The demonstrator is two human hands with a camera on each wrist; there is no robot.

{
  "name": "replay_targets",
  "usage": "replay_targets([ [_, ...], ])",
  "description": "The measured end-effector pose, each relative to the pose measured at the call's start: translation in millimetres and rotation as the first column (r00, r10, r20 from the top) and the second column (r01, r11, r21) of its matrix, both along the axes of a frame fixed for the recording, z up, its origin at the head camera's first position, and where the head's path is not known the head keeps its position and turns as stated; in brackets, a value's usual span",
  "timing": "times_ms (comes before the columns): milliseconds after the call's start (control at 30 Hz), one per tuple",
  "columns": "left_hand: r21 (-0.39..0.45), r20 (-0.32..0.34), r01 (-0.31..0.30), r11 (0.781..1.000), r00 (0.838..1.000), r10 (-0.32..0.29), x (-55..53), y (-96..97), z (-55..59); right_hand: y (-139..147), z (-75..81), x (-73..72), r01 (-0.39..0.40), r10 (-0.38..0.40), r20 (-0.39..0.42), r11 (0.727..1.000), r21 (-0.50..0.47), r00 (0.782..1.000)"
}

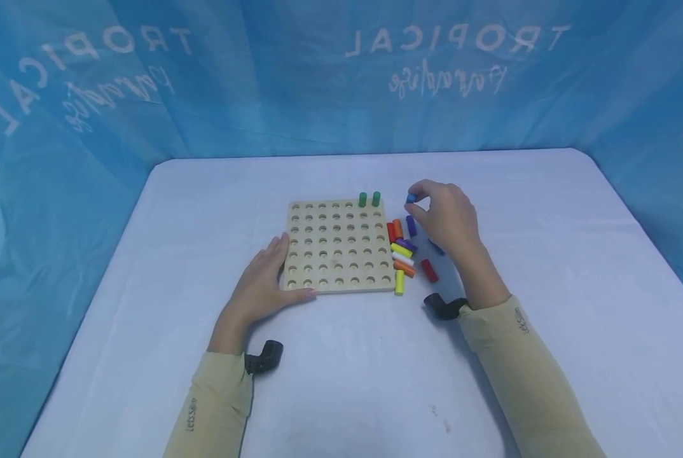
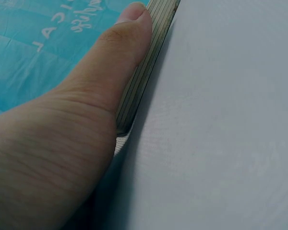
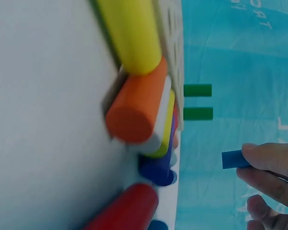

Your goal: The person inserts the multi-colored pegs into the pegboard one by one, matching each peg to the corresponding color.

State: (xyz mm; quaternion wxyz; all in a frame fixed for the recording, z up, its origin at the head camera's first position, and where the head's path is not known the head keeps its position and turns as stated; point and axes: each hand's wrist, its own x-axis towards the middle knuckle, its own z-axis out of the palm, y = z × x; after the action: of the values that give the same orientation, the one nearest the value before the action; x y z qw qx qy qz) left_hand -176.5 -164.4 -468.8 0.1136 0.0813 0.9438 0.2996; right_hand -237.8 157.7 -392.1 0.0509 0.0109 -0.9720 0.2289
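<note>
A square wooden pegboard (image 1: 337,261) with rows of round holes lies flat on the table. My left hand (image 1: 259,282) rests at its near left corner, fingers along the left side and thumb (image 2: 127,45) straight against the layered front edge. Between thumb and fingertips, my right hand (image 1: 449,215) pinches a blue peg (image 3: 234,159) above the table, just right of the board's far right corner. Two green pegs (image 1: 362,200) (image 3: 198,113) stand upright in the far row at its right end.
Loose pegs lie along the board's right side: yellow (image 1: 399,283), orange (image 1: 404,269), white (image 1: 402,259), purple (image 1: 411,226) and red (image 1: 429,271). A dark blue peg (image 1: 436,247) lies partly under my right hand. A blue printed curtain (image 1: 296,95) hangs behind the white-covered table (image 1: 204,210).
</note>
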Motion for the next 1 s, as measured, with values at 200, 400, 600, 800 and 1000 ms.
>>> replay_targets([
  [200, -0.001, -0.014, 0.014, 1.0, 1.0, -0.014, -1.4, -0.3, -0.5, -10.3, 2.8, -0.9, 0.0, 0.001, 0.02, 1.0, -0.027, 1.0],
  [400, -0.001, -0.012, 0.009, 1.0, 1.0, -0.009, -1.5, -0.8, -0.3, -24.1, 1.8, -4.2, -0.01, 0.012, 0.045, 0.999, -0.047, 0.999],
  [600, -0.001, -0.016, 0.014, 1.0, 1.0, -0.014, -1.4, -1.9, -0.9, -34.3, -3.8, -8.3, -0.031, 0.032, 0.021, 0.997, -0.071, 0.999],
  [800, 0.006, -0.016, 0.019, 1.0, 1.0, -0.019, -0.1, -2.3, -0.7, -42.0, -13.1, -13.0, -0.062, 0.062, -0.012, 0.994, -0.094, 0.998],
  [1000, 0.001, -0.027, 0.02, 1.0, 0.999, -0.02, -0.3, -3.0, -0.5, -49.4, -17.1, -18.0, -0.067, 0.065, -0.018, 0.993, -0.094, 0.998],
])
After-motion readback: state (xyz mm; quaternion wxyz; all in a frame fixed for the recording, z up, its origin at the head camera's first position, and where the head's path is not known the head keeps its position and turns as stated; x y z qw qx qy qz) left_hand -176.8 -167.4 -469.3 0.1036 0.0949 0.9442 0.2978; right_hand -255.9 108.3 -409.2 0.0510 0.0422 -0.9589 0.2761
